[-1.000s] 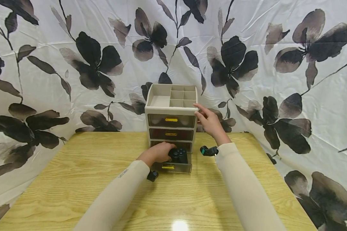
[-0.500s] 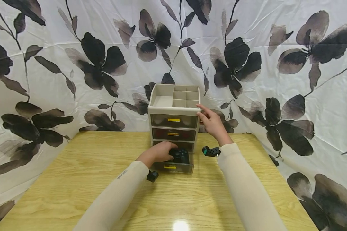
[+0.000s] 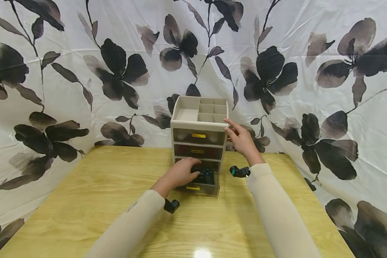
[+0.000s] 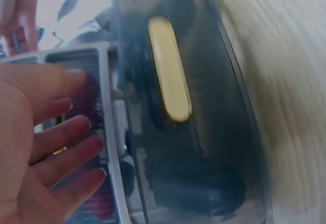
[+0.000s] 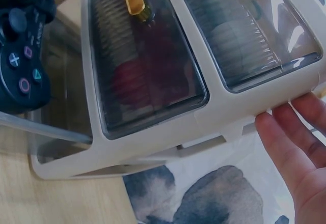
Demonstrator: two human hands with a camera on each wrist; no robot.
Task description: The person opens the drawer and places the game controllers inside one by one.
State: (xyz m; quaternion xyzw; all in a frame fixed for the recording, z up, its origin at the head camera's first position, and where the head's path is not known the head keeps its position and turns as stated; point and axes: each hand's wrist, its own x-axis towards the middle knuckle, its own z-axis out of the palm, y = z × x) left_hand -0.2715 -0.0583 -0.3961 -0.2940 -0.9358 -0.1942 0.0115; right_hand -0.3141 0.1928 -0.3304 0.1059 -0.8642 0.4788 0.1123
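Observation:
A small off-white drawer cabinet (image 3: 198, 125) stands at the table's back, its lowest smoky clear drawer (image 3: 208, 190) pulled out. Inside that drawer lies a black game controller (image 3: 208, 176), with its buttons uppermost in the right wrist view. My left hand (image 3: 178, 173) is over the drawer's left part, next to the controller and partly covering it. In the left wrist view its fingers (image 4: 66, 155) are spread, loosely bent, and grip nothing. My right hand (image 3: 243, 143) rests its fingertips against the cabinet's upper right side, fingers extended.
Closed drawers with yellow handles (image 3: 198, 135) sit above the pulled-out one; reddish contents show through one of them. The cabinet top has a divided tray (image 3: 187, 114). Floral cloth (image 3: 122, 86) hangs close behind, and wooden table (image 3: 116, 179) surrounds the cabinet.
The head view has shifted, so the cabinet appears farther right. My left hand has come up slightly from the controller, its thumb now apart from the fingers. The right hand keeps its place on the cabinet.

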